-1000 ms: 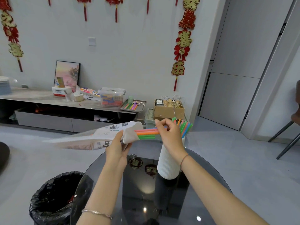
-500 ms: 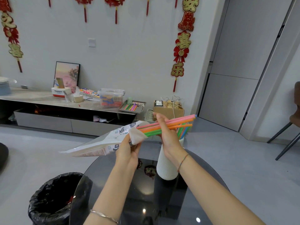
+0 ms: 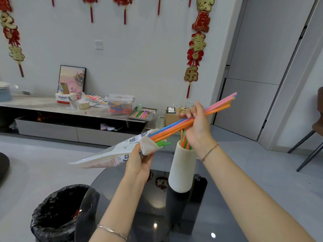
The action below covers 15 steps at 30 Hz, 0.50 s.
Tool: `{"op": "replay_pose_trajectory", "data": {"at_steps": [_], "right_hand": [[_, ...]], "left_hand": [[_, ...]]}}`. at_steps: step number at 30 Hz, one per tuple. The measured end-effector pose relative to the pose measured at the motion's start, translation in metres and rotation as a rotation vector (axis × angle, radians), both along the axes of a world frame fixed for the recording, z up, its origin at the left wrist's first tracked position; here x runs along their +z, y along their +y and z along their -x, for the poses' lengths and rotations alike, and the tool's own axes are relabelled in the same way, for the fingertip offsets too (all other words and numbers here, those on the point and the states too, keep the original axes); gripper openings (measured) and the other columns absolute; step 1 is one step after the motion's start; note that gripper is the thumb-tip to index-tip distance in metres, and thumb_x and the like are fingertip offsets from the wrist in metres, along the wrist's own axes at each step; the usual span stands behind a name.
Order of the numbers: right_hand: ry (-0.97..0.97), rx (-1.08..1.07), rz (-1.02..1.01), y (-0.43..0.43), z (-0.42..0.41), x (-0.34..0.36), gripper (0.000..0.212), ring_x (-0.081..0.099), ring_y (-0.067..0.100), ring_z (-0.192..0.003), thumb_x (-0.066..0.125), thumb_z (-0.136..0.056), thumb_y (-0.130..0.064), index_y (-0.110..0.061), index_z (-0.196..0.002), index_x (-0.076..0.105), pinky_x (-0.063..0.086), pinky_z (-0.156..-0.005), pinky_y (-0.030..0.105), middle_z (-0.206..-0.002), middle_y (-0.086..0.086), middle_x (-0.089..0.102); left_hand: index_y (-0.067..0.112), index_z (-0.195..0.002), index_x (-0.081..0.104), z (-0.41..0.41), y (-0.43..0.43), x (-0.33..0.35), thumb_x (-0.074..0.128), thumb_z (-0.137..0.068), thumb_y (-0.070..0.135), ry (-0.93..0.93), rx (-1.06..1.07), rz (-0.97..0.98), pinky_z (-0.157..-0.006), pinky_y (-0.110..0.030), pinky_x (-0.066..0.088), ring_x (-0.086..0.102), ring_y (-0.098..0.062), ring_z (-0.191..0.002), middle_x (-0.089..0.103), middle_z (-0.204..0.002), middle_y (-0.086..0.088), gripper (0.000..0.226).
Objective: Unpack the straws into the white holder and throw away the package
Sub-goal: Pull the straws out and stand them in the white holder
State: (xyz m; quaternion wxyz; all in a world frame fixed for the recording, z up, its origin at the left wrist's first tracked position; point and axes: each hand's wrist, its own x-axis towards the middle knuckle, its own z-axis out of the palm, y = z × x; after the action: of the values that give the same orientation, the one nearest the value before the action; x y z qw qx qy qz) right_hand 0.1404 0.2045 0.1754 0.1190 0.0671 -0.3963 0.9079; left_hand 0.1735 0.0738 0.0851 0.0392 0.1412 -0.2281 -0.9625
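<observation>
My left hand (image 3: 139, 161) grips the white printed straw package (image 3: 111, 153) near its open mouth, holding it tilted above the table. My right hand (image 3: 196, 126) is closed around a bundle of pink, orange and blue straws (image 3: 218, 106), most of their length drawn out of the package up and to the right. A few green straws (image 3: 162, 143) still poke from the package mouth. The ribbed white holder (image 3: 181, 170) stands on the dark round glass table (image 3: 157, 215) below my right hand, with several straws standing in it.
A bin lined with a black bag (image 3: 57, 212) stands on the floor left of the table. A low cabinet (image 3: 75, 119) along the wall carries boxes and a tray. A chair (image 3: 314, 137) is at the far right.
My right hand has drawn the bundle of straws further out of the package, up and to the right. My left hand with the package has shifted slightly right.
</observation>
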Motion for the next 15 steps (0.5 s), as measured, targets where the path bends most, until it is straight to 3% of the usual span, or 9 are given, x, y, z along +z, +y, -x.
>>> {"op": "replay_pose_trajectory", "data": {"at_steps": [3, 6, 15], "right_hand": [[-0.019, -0.016, -0.007, 0.014, 0.005, 0.023, 0.049, 0.033, 0.008, -0.034, 0.048, -0.095, -0.028, -0.019, -0.050, 0.031, 0.042, -0.050, 0.023, -0.035, -0.008, 0.031], [-0.004, -0.053, -0.055, 0.025, 0.010, 0.041, 0.050, 0.025, 0.006, -0.031, 0.047, -0.095, -0.026, -0.020, -0.049, 0.030, 0.029, -0.037, 0.019, -0.034, -0.007, 0.026], [0.033, -0.111, -0.290, 0.041, 0.024, 0.053, 0.049, 0.025, 0.006, -0.028, 0.049, -0.093, -0.024, -0.020, -0.048, 0.029, 0.026, -0.033, 0.018, -0.032, -0.008, 0.027]], "left_hand": [[0.003, -0.130, 0.048, 0.002, -0.004, -0.003, 0.053, -0.092, 0.003, -0.022, 0.001, -0.020, -0.068, -0.039, 0.059, 0.063, -0.026, -0.096, 0.063, -0.095, -0.013, 0.038], [0.003, -0.136, 0.044, 0.004, -0.006, -0.006, 0.053, -0.092, 0.002, -0.060, 0.021, -0.036, -0.056, -0.034, 0.058, 0.060, -0.027, -0.104, 0.062, -0.108, -0.015, 0.045], [0.007, -0.136, 0.045, 0.005, -0.011, -0.007, 0.056, -0.090, 0.003, -0.057, 0.043, -0.001, -0.060, -0.035, 0.060, 0.061, -0.028, -0.110, 0.059, -0.128, -0.015, 0.047]]}}
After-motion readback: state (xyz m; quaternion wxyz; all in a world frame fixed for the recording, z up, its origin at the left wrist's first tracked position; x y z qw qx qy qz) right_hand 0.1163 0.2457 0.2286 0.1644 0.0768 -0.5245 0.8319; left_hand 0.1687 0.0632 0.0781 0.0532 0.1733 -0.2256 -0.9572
